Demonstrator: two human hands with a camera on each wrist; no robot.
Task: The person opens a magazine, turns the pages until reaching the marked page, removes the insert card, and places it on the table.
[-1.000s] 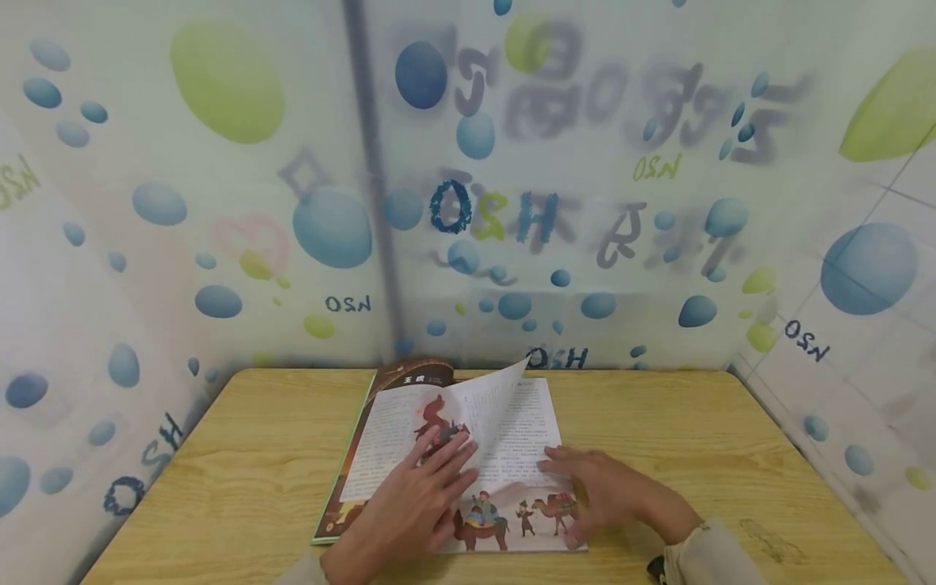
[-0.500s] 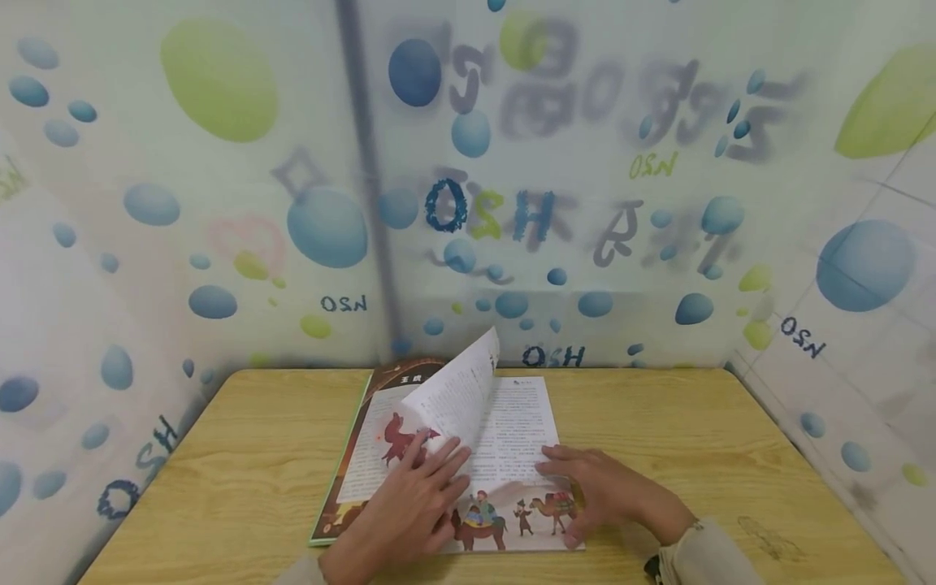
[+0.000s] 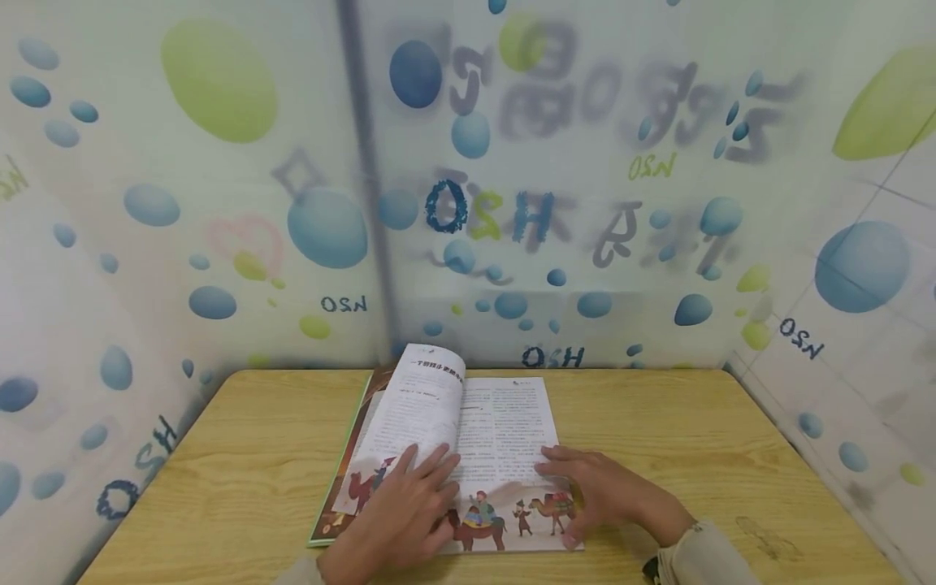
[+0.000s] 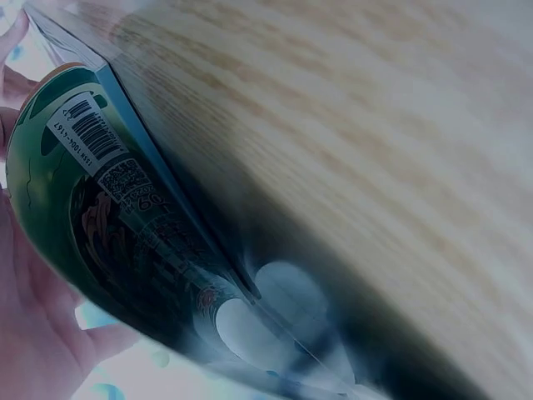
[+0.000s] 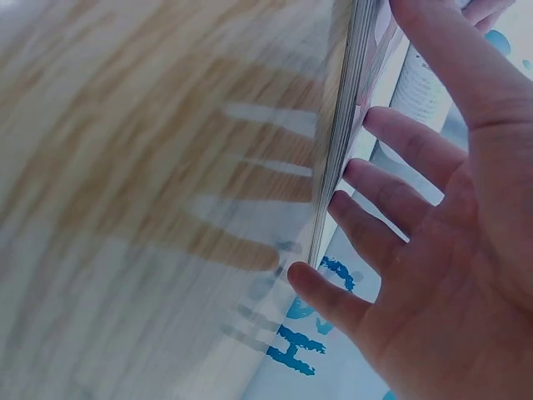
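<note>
An open magazine (image 3: 512,422) with illustrated camels lies on the wooden table. One turned page (image 3: 420,398) curves over its left half, the top still bowed up. My left hand (image 3: 405,504) rests on the lower left pages near the fold, its fingers stretched out. In the left wrist view, that hand (image 4: 37,308) is partly hidden behind the green back cover (image 4: 50,192), which bears a barcode. My right hand (image 3: 610,491) touches the magazine's right edge with spread fingers. The right wrist view has these fingertips (image 5: 354,171) along the stacked page edges (image 5: 337,125).
The wooden table (image 3: 241,455) reaches back to a pale curtain (image 3: 621,244) printed with blue and green drops. Tiled wall (image 3: 899,357) shows at the right. A dark scribble (image 3: 768,536) marks the tabletop near the right sleeve (image 3: 709,556).
The lifted page has swung from right to left across the fold and now lies over the left side. My left fingers have shifted slightly left; the right hand has stayed in place.
</note>
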